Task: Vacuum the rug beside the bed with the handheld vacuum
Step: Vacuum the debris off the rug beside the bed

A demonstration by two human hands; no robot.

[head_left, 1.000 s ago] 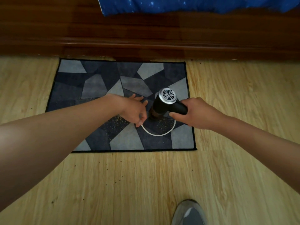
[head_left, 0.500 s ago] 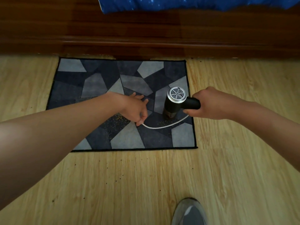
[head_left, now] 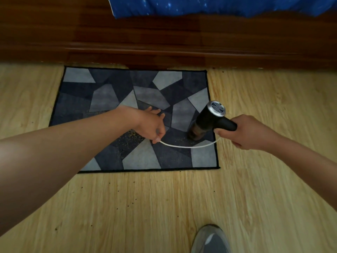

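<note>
Suction work sits at the right-hand side of the rug (head_left: 113, 92), which lies flat on the pale wood floor (head_left: 164, 207) with its far edge against the dark bed frame (head_left: 164, 42). The right hand (head_left: 249, 132) has its fingers wrapped fully round the black grip of the handheld vacuum (head_left: 209, 119). The body is tilted, the grilled end is up, and the nozzle points down onto the pile just inside the right border; it looks to be touching, though I cannot tell for sure. The left hand (head_left: 149, 123) reaches over the middle of the rug and pinches a white cord (head_left: 186, 146) between thumb and a curled finger, its other fingers loosely spread. The cord runs in a shallow sag across to the vacuum's handle. A band of yellowish grit (head_left: 127, 139) lies on the dark patches just beside and below the left hand, with a thinner scatter near the nozzle, so I judge the job only partly done. The next move probably calls for drawing the nozzle leftward through that band, low and slow, while the left hand lifts the cord away from the intake's path. Specks on the bare floor in front of the rug fall outside the task.
</note>
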